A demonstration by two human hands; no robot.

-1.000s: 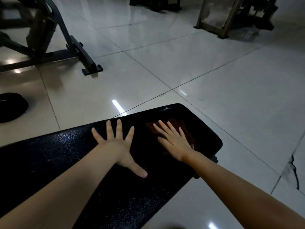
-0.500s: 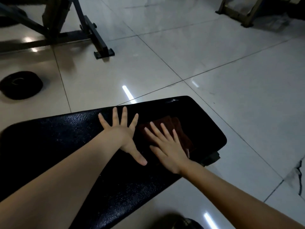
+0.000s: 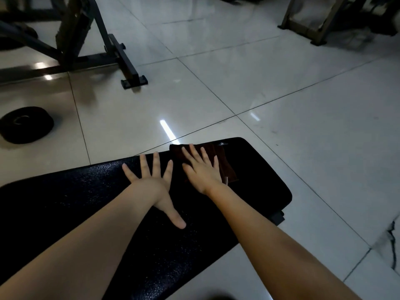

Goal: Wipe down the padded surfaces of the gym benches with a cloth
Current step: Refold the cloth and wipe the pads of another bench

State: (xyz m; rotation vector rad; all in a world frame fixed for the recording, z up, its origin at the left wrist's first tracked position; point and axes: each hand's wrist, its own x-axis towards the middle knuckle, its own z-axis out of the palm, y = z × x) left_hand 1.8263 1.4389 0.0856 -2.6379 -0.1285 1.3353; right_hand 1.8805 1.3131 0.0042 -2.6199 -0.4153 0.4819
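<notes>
A black padded bench with a pebbled surface runs across the lower part of the head view, its rounded end at the right. A dark brown cloth lies flat on the pad at its far edge near that end. My right hand presses on the cloth with straight, spread fingers. My left hand rests flat on the bare pad just left of the cloth, fingers spread and thumb pointing back toward me.
The floor is glossy pale tile. A black weight plate lies on it at the left. A dark machine frame stands at the upper left, its foot near the bench. A wooden frame stands at the upper right. A cracked tile is at the right.
My right hand has slid the cloth away from me to the pad's far edge. My left hand stays flat on the pad.
</notes>
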